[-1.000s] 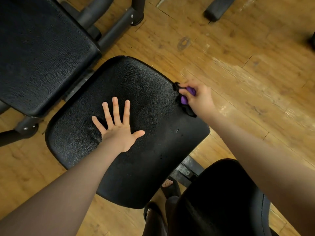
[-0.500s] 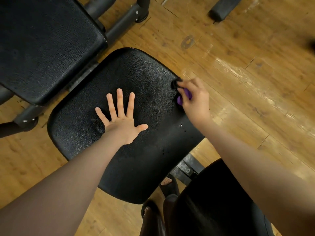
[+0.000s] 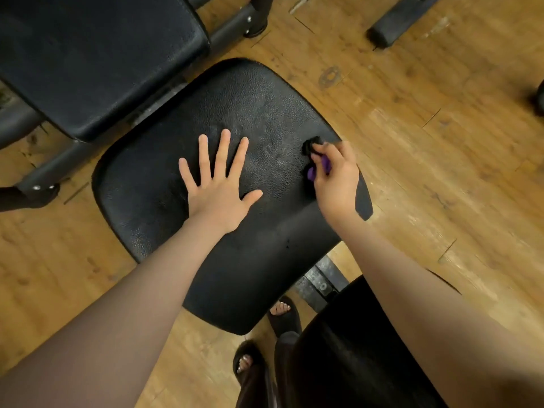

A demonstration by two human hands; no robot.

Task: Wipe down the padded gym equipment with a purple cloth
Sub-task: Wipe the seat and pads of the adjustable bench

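Wiping step: in hand, near the right edge of the padded seat [image 3: 235, 119].
Left hand [image 3: 219, 189]: fingers spread, flat on padding.
Right hand [image 3: 335, 178]: fingers pinched the bunched purple cloth [image 3: 316, 170].
Next move: likely strokes toward unwiped centre.

The seat pad [image 3: 164, 184] sits in the middle of the view, above the wooden floor [image 3: 441, 142]. The left hand [image 3: 219, 184] lies flat on the middle of the pad, fingers spread. The right hand [image 3: 334, 178] is at the pad's right edge, gripping the cloth [image 3: 316, 169] against it. A second pad [image 3: 97, 60] lies behind and to the left of the seat pad, just beside its far-left edge, with frame tubes [image 3: 232, 25] running under it to the floor. A third pad [image 3: 353, 348] lies near and to the right, partly under the right forearm. Two sandalled feet [image 3: 282, 310] stand on the floor just below the seat pad's near edge.
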